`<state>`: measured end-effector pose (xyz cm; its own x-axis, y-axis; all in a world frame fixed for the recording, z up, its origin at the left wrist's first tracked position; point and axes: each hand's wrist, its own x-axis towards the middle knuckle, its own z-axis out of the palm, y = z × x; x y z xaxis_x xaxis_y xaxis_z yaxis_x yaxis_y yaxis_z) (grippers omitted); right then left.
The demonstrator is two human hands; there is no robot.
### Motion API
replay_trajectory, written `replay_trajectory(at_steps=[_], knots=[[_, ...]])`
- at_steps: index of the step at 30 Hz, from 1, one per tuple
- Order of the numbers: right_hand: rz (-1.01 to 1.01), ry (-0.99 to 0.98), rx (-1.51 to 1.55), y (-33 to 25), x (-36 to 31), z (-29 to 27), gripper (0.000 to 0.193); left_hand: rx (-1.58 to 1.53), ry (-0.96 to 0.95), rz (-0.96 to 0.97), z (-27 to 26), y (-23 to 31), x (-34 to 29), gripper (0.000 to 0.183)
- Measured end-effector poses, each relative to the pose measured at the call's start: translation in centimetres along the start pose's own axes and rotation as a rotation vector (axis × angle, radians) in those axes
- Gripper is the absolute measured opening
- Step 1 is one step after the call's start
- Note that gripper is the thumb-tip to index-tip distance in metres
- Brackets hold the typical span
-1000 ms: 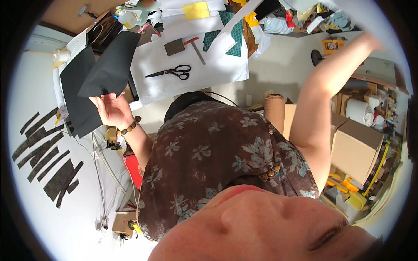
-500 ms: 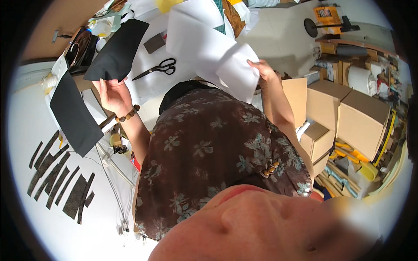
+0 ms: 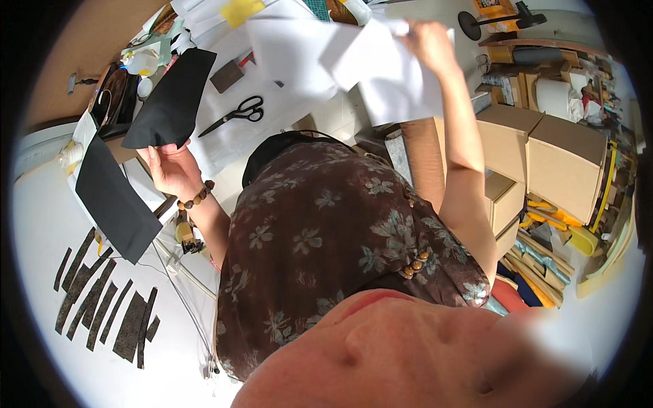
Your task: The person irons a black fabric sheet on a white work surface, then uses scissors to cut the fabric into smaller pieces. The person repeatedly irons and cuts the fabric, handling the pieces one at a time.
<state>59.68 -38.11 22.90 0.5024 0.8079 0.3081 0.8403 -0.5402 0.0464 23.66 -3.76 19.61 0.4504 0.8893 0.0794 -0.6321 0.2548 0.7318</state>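
Note:
My left hand [image 3: 173, 166], with a beaded bracelet at the wrist, pinches the near edge of a stiff black sheet [image 3: 173, 98], thumb and fingertips closed on it. Another black sheet [image 3: 115, 200] hangs to the left of that hand. On the far right of the table, my right hand [image 3: 433, 47] grips the upper edge of a white paper sheet [image 3: 401, 92], which is bent and blurred by motion. Between the hands, black-handled scissors [image 3: 238, 114] lie on white paper, shut or nearly so. Beyond them lies a small dark grey rectangular piece [image 3: 228, 77].
Cardboard boxes [image 3: 564, 166] are stacked at the right, with rolls and tubes [image 3: 534, 268] below them. Dark strips [image 3: 102, 299] lie on the white surface at the lower left. A yellow piece [image 3: 241, 10] and a green cutting mat [image 3: 317, 8] are at the far edge.
My right hand has moved up and farther away, lifting and swinging the white paper to the right. My left hand stays on the black sheet, slightly lower in view.

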Motion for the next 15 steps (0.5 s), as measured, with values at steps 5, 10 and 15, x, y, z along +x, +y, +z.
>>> replay_trajectory(at_steps=[5, 10, 15], knots=[[-0.241, 0.614, -0.253, -7.0, 7.4, -9.0, 0.022, -0.09, -0.112, 0.015, -4.2, 0.6, 0.8, 0.052], [-0.838, 0.389, -0.245, -16.6, 3.0, 1.6, 0.056, -0.132, -0.058, 0.181, -2.2, 3.0, -0.4, 0.048], [-0.882, -0.423, 0.007, -14.7, -9.0, 15.7, 0.03, -0.159, 0.012, 0.193, -5.1, 4.3, -1.3, 0.046]])
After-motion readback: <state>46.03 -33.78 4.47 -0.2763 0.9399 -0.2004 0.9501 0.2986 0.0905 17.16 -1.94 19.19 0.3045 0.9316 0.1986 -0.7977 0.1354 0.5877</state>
